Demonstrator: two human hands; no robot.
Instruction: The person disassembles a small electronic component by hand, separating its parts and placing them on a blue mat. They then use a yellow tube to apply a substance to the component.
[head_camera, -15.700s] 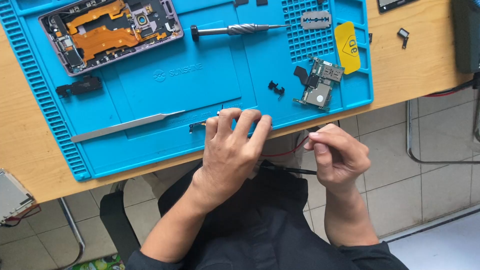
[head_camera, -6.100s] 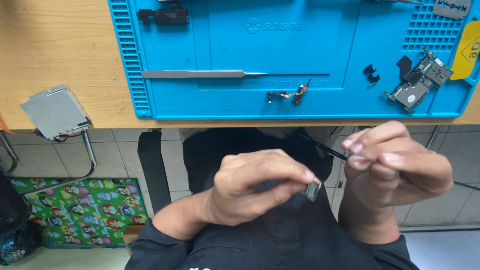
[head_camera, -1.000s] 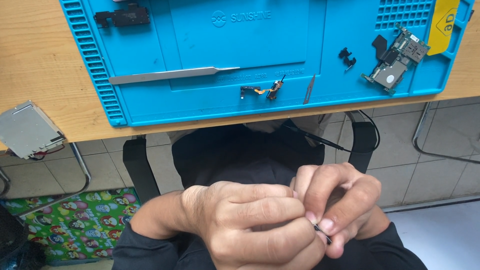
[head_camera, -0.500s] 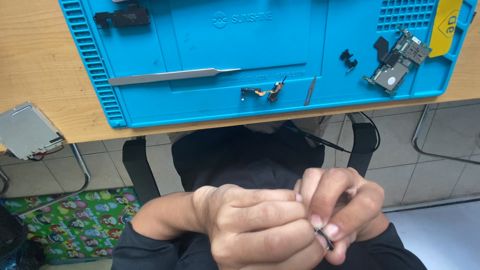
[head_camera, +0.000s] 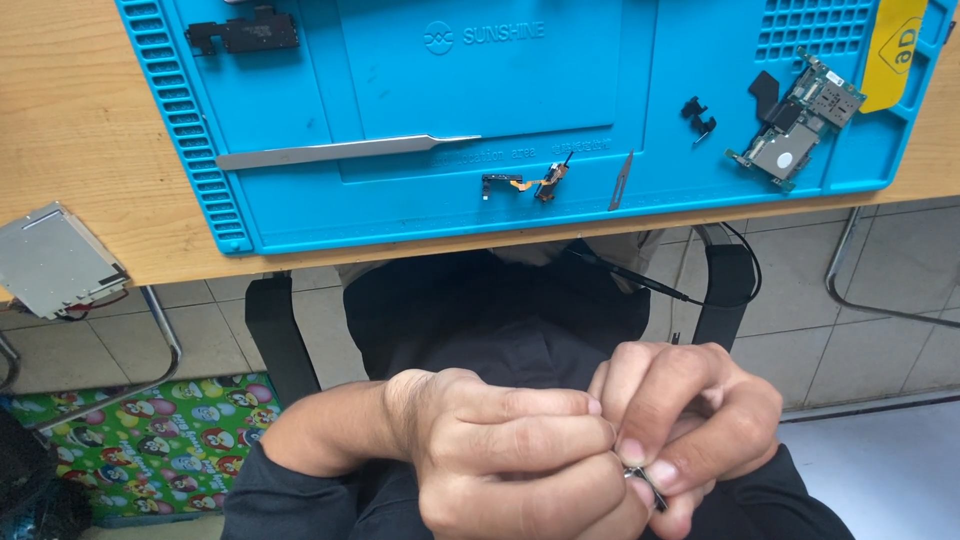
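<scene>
Low over the lap, the left hand (head_camera: 500, 455) and right hand (head_camera: 685, 425) press together, the fingertips of both pinching 1 small dark metal part (head_camera: 645, 483) between them. Well apart on the wooden desk (head_camera: 70, 130), the blue silicone work mat (head_camera: 560, 110) carries silver steel tweezers (head_camera: 340, 151), a small orange flex cable (head_camera: 528, 183) and a green circuit board (head_camera: 797, 118).

An electronics repair workbench: a blue silicone work mat (head_camera: 400, 110) on a wooden desk (head_camera: 70, 120) carries metal tweezers (head_camera: 340, 151), a small circuit board (head_camera: 795, 120) and loose phone parts (head_camera: 525, 183)
</scene>
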